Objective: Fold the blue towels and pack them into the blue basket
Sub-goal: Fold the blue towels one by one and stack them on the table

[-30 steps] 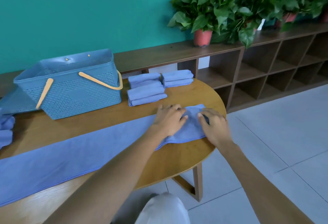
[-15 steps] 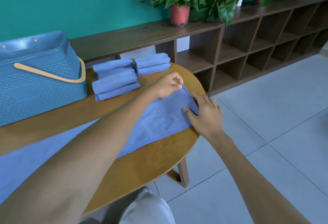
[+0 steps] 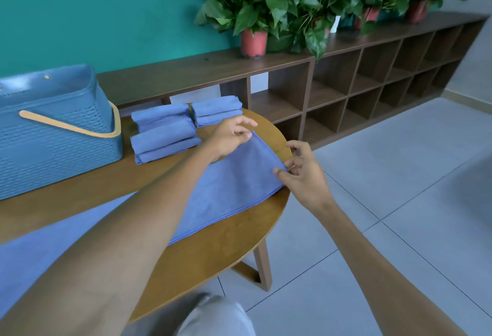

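Note:
A long blue towel (image 3: pixel 229 189) lies stretched across the wooden table (image 3: pixel 234 239), its right end lifted off the top. My left hand (image 3: pixel 231 136) pinches the far corner of that end. My right hand (image 3: pixel 298 173) pinches the near corner, close to the table's right edge. Three folded blue towels (image 3: pixel 165 136) sit in a cluster behind my left hand. The blue basket (image 3: pixel 53 133) with tan handles stands at the table's left, open at the top.
A low wooden shelf unit (image 3: pixel 346 90) runs along the teal wall behind the table, with potted plants (image 3: pixel 255 16) on top. Grey tiled floor (image 3: pixel 399 202) lies to the right. My knee (image 3: pixel 213 317) shows below the table edge.
Both hands went from pressing flat on the towel's right end to pinching its two corners and raising them. The view shifted right, so the basket sits further left.

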